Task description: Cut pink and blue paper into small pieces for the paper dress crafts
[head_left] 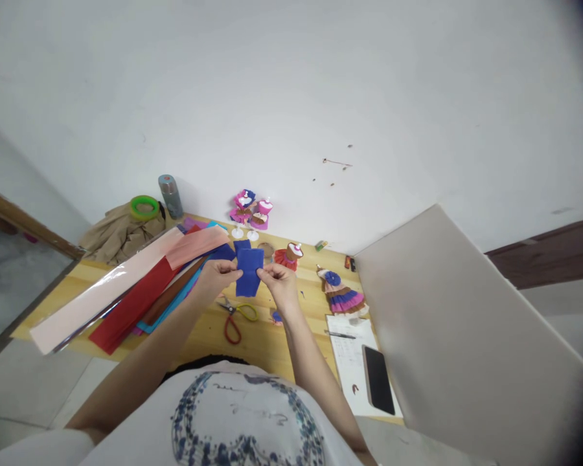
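A small rectangle of blue paper (249, 268) is held up over the table between both hands. My left hand (218, 277) pinches its left edge, and my right hand (279, 279) pinches the right edge. Just behind it lies another dark blue piece (241, 245). Below the hands are scissors (232, 329) with one red and one yellow handle, their blades open. Left of my left hand, long strips of coloured paper overlap, among them a red strip (133, 310) and a pale pink strip (107, 285).
Small dress figures (261, 213) stand by the wall, with a red-skirted one (288, 256) nearer. A layered dress (342, 294), paper sheet (344, 349) and phone (378, 380) lie right, beside an upright panel (447, 323). A flask (170, 197) and green tape ring (144, 208) are back left.
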`<state>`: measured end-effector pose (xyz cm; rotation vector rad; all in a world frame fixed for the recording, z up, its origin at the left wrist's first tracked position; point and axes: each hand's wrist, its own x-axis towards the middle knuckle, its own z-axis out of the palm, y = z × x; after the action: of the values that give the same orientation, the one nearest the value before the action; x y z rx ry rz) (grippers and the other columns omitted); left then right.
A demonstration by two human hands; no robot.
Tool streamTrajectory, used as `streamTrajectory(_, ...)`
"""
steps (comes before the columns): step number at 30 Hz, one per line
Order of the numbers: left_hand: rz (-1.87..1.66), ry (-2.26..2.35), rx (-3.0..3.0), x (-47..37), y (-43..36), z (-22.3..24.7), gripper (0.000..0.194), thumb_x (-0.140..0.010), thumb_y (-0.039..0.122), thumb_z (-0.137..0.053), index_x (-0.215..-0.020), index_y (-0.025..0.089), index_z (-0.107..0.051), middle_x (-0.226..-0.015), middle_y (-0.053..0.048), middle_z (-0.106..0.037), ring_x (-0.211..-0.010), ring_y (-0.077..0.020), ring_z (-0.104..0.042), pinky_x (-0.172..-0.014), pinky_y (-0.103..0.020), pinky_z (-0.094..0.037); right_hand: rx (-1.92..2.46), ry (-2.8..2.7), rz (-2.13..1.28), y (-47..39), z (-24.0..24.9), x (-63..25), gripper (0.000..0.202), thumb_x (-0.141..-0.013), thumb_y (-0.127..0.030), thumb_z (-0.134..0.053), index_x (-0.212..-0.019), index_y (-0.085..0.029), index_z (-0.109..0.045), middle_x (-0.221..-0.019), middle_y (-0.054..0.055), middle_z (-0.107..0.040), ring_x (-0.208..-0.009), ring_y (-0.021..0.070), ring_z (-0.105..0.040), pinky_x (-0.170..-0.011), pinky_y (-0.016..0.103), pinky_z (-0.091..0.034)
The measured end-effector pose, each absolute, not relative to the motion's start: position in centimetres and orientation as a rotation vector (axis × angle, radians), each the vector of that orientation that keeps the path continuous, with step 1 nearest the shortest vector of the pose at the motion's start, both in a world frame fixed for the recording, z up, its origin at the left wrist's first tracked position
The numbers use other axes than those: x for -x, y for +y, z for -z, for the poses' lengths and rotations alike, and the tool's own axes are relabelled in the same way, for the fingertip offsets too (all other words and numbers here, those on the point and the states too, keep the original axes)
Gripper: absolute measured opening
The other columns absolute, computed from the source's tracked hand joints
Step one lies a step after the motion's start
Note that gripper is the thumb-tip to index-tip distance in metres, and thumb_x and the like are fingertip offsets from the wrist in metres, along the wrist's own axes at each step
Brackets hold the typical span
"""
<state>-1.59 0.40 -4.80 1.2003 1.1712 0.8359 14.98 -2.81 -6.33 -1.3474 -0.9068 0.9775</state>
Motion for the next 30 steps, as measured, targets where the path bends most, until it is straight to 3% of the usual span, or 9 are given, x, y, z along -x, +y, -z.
streamTrajectory(3, -0.801, 1.183, -1.170, 1.2, 0.1, 4.4, 0.029, -0.060, 0.041, -0.074, -0.065, 0.016, -0.061, -0.040, 0.006, -0.049, -0.034, -0.0067, -0.038, -0.038, -0.019, -0.027, 1.347, -0.894, -1.017, -3.0, 6.1, -14.7, 0.030, -0.061, -0.044, -0.076, -0.060, -0.018, -0.062, -0.041, -0.008, -0.047, -0.036, 0.0063, -0.035, -0.039, 0.021, -0.028)
streamTrajectory(6, -0.850, 1.136, -1.096, 0.9, -0.2, 4.0, 0.033, -0.060, 0.043, -0.076, -0.071, 0.016, -0.062, -0.045, 0.002, -0.059, -0.035, -0.0091, -0.046, -0.038, -0.020, -0.034, 1.328, -0.862, -1.097, -3.3, 5.6, -14.3, 0.032, -0.062, -0.046, -0.076, -0.064, -0.018, -0.061, -0.042, -0.004, -0.056, -0.031, 0.0076, -0.041, -0.034, 0.020, -0.028)
streamTrajectory(15, -1.053, 1.007, -1.004, 0.4, -0.7, 3.9, 0.026, -0.064, 0.037, -0.078, -0.069, 0.015, -0.065, -0.067, -0.006, -0.073, -0.055, -0.0139, -0.064, -0.057, -0.026, -0.051, 1.109, -0.668, -1.244, -3.9, 4.9, -13.9, 0.035, -0.058, -0.037, -0.085, -0.076, -0.018, -0.062, -0.057, -0.001, -0.069, -0.043, 0.0106, -0.059, -0.042, 0.019, -0.043)
streamTrajectory(23, -1.119, 1.047, -0.981, 0.2, -1.5, 3.5, 0.028, -0.059, 0.036, -0.082, -0.070, 0.015, -0.068, -0.065, -0.004, -0.073, -0.059, -0.0175, -0.067, -0.063, -0.029, -0.053, 1.014, -0.643, -1.227, -4.0, 4.8, -13.9, 0.030, -0.060, -0.034, -0.084, -0.073, -0.019, -0.063, -0.062, -0.001, -0.071, -0.049, 0.0118, -0.062, -0.051, 0.023, -0.048)
streamTrajectory(30, -1.169, 1.105, -0.937, 0.0, -2.3, 3.5, 0.022, -0.061, 0.035, -0.079, -0.064, 0.017, -0.067, -0.067, -0.002, -0.072, -0.063, -0.0163, -0.065, -0.056, -0.025, -0.048, 0.999, -0.635, -1.173, -4.3, 4.6, -13.3, 0.028, -0.060, -0.033, -0.083, -0.070, -0.020, -0.062, -0.054, -0.003, -0.066, -0.048, 0.0129, -0.061, -0.053, 0.026, -0.048)
